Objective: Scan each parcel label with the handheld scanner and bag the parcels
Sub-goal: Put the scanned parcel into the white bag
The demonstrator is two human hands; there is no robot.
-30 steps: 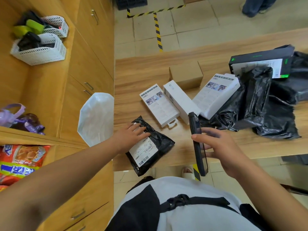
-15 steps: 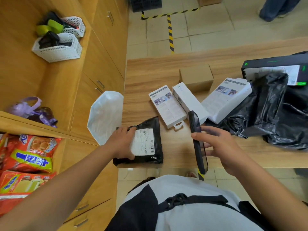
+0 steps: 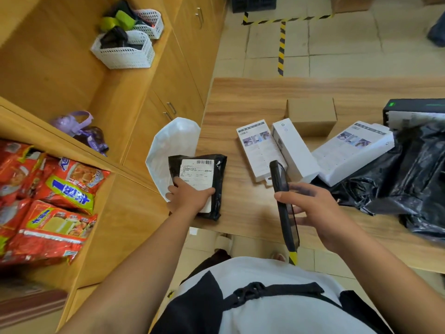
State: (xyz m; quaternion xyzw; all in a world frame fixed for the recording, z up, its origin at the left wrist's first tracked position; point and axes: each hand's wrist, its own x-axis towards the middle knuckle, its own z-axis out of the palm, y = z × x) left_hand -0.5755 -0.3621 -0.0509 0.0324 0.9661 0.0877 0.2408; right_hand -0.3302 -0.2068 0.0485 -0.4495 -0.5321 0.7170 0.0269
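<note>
White boxes (image 3: 293, 153): three; black parcel (image 3: 218, 179) under left hand (image 3: 190, 198)

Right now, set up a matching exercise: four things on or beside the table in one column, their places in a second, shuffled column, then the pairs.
Things:
1. black parcel
2. handheld scanner
3. brown carton
4. white bag

Places:
A. hanging off the table's left edge
B. upright in the right hand
C. under the left hand, label up
D. behind the white boxes

Pairs: 1-C, 2-B, 3-D, 4-A
</note>
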